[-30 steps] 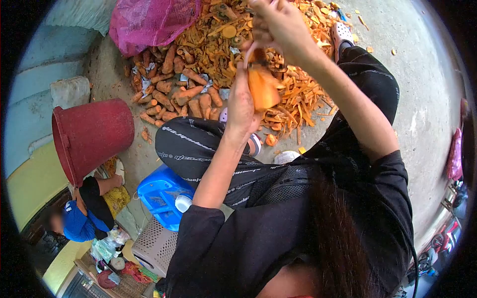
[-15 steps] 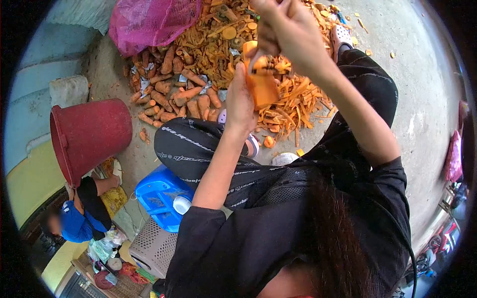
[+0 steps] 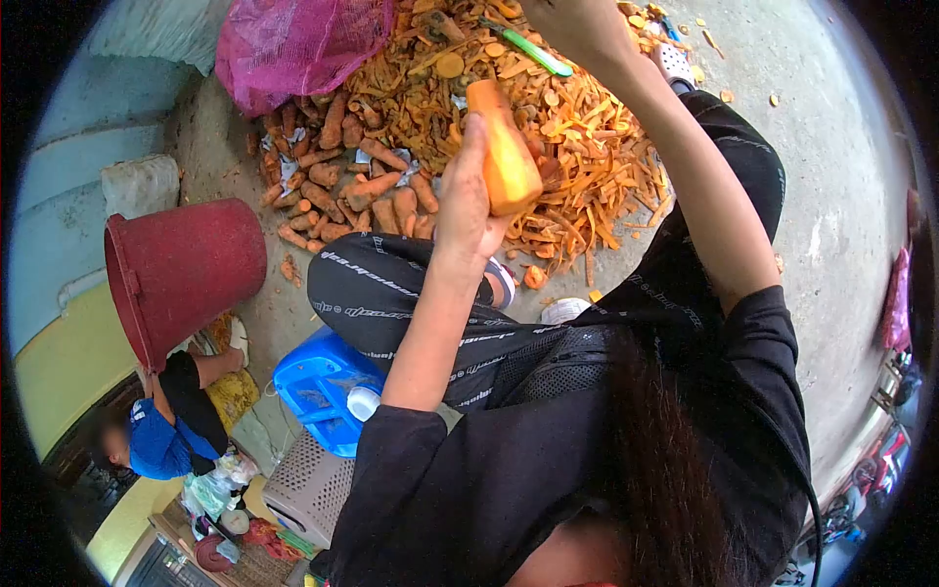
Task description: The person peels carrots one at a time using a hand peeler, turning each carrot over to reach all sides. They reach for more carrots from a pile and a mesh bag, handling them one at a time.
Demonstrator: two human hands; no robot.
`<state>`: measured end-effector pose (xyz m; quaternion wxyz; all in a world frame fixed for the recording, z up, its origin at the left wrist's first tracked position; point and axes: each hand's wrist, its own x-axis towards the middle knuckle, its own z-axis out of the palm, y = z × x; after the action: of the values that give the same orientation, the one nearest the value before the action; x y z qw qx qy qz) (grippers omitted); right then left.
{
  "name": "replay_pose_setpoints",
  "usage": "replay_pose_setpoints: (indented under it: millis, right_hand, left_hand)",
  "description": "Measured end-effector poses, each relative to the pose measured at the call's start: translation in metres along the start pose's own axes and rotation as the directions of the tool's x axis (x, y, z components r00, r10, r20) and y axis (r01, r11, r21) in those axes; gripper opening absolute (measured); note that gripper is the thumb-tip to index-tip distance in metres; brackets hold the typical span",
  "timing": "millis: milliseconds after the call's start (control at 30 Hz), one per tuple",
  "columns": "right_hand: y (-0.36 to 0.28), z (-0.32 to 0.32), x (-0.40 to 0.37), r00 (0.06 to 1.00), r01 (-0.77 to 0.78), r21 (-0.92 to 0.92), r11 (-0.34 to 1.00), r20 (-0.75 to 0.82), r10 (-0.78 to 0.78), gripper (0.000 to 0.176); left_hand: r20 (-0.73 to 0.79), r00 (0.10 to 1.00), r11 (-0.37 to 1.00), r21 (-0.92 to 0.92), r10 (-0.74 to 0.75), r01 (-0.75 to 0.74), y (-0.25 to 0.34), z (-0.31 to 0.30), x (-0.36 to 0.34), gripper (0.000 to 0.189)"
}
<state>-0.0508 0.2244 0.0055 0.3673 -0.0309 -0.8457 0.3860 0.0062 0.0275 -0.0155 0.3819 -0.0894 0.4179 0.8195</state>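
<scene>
My left hand [image 3: 468, 201] is wrapped round a thick, peeled orange carrot [image 3: 507, 157], held over the heap of peelings. Its narrower end points up and away from me. My right hand [image 3: 577, 24] is up at the top edge of the view, beyond the carrot and apart from it. The fingers are cut off by the edge, so what they hold does not show. Just below that hand, a green-handled tool [image 3: 538, 54] with a thin dark end rests on the peelings [image 3: 587, 147]. Unpeeled carrots [image 3: 367, 186] lie left of the heap.
A pink mesh bag [image 3: 293, 59] stands at the upper left. A dark red bucket [image 3: 191, 274] lies tipped in view on the left, with a seated person [image 3: 171, 430] beyond it. Near my left knee is a blue jerrycan [image 3: 318, 382], beside a grey perforated crate [image 3: 308, 484].
My right hand has moved up and away from the carrot, where it was working with a blurred tool. The green-handled tool now shows on the peelings. My left hand keeps the carrot, tilted slightly differently.
</scene>
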Motion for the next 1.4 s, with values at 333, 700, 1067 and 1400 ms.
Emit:
replay_pose_setpoints:
  millis: [333,700,1067,1400]
  right_hand:
    - [-0.102,-0.017,-0.035,0.81,-0.535,0.827,0.174,0.442,0.385,0.016]
    - [-0.095,-0.011,-0.047,0.782,-0.609,0.725,0.323,0.477,0.401,0.019]
    - [-0.052,0.001,-0.021,0.655,-0.714,0.663,0.224,0.522,0.546,0.017]
    - [-0.009,0.006,0.006,0.97,-0.11,0.172,0.979,-0.195,0.143,0.018]
  left_hand:
    - [0.058,0.998,0.977,-0.208,-0.03,0.041,0.003,-0.016,0.009,0.028]
    - [0.105,0.99,0.969,-0.221,-0.09,0.111,0.002,-0.018,0.005,0.036]
    - [0.063,0.997,0.998,0.046,0.047,-0.05,-0.009,-0.005,-0.004,0.041]
    - [0.115,0.993,1.0,0.026,0.011,-0.014,0.001,0.003,-0.008,0.048]
